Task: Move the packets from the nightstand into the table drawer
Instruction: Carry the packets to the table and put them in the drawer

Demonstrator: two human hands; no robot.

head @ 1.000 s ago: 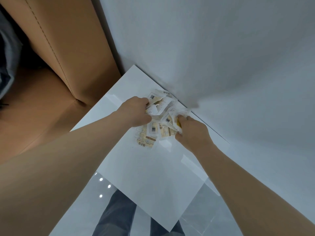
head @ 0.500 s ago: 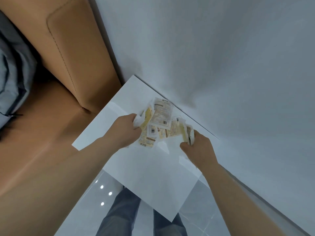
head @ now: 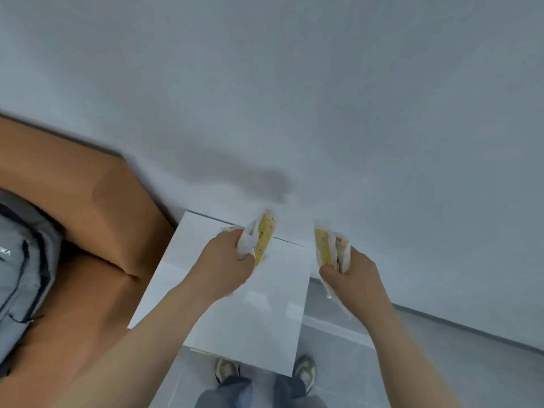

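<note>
- My left hand (head: 223, 260) is fisted round a bunch of packets (head: 263, 235), held above the nightstand (head: 250, 319).
- My right hand (head: 350, 278) grips a second bunch (head: 329, 245), just off the nightstand's right edge.
- The nightstand top looks cleared, so I judge pickup done and the carry starting.
- Next: turn away from the nightstand and find the drawer, which is not in view.

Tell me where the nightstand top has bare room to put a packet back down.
The whole visible nightstand top is bare: open white surface from the wall edge to the near corner by the shoes. The only crowding is above it, under the left hand and its packets. The right hand holds its bundle off the right edge.
</note>
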